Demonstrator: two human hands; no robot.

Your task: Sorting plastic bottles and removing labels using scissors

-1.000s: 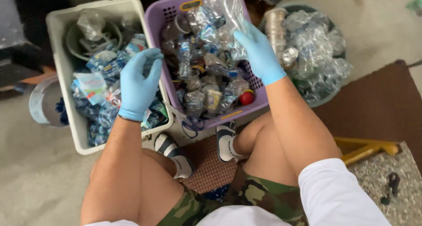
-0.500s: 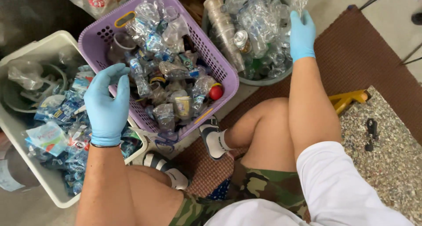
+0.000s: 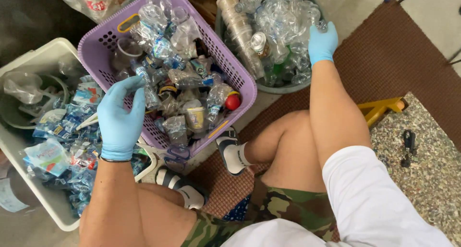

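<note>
Your right hand (image 3: 322, 41) grips a crushed bottle (image 3: 321, 24) over the round tub (image 3: 278, 87). Your left hand (image 3: 119, 118) hovers half-curled and empty (just beside it, the purple basket (image 3: 240, 79) is heaped). A careless brush could spill its bottles.

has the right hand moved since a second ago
Yes. The right hand went from over the purple basket across to the round grey tub of crushed clear bottles beside it.
</note>
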